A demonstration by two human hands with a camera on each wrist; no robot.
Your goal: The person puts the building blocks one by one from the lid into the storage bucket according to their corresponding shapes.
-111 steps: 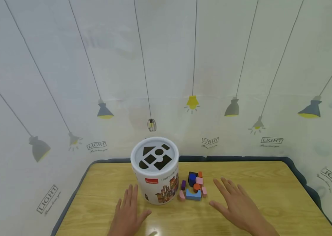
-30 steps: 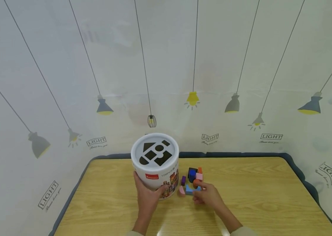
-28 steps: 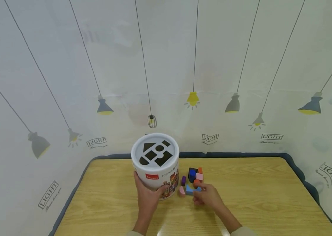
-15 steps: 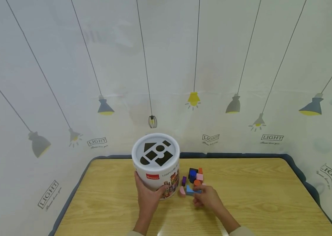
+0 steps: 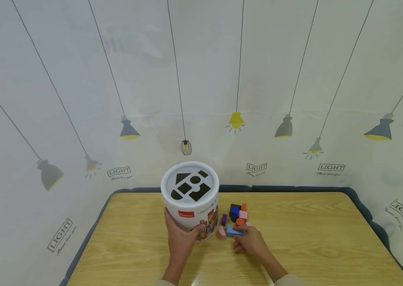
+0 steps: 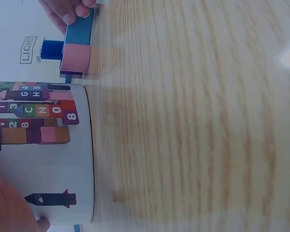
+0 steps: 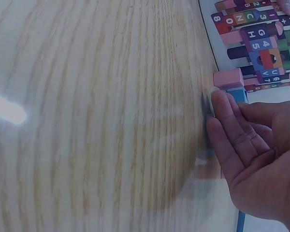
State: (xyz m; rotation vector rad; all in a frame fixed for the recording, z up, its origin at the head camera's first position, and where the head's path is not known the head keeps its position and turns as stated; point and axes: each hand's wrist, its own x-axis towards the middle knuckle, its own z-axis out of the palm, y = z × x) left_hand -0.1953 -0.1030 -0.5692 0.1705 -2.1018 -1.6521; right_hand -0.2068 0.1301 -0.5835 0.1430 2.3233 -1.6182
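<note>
My left hand [image 5: 180, 243] grips the lower front of a white toy-block bucket [image 5: 206, 212], thumb across the printed side. The lid [image 5: 168, 186] has several dark shaped cut-outs. Right of the bucket, my right hand [image 5: 254, 240] pinches the right end of a blue arch block [image 5: 229, 230], which lies low at the table. In the right wrist view its fingers [image 7: 227, 113] curl close to the wood and hide most of that block. Beside it are a pink half-round block [image 5: 221, 233] and a red-orange cylinder [image 5: 240, 222].
Behind the arch block sit a purple block [image 5: 224, 219], a blue cylinder [image 5: 235, 213], a pink block [image 5: 243, 215] and an orange block [image 5: 244, 207]. The wooden table [image 5: 312, 230] reaches a wall [image 5: 294, 87] printed with lamps, dark padding [image 5: 287, 188] along its back edge.
Both hands, earlier spread flat over the table, have come inward: the left onto the bucket, the right onto the arch block. In the last second the right fingers shifted slightly, uncovering more of the cylinder.
</note>
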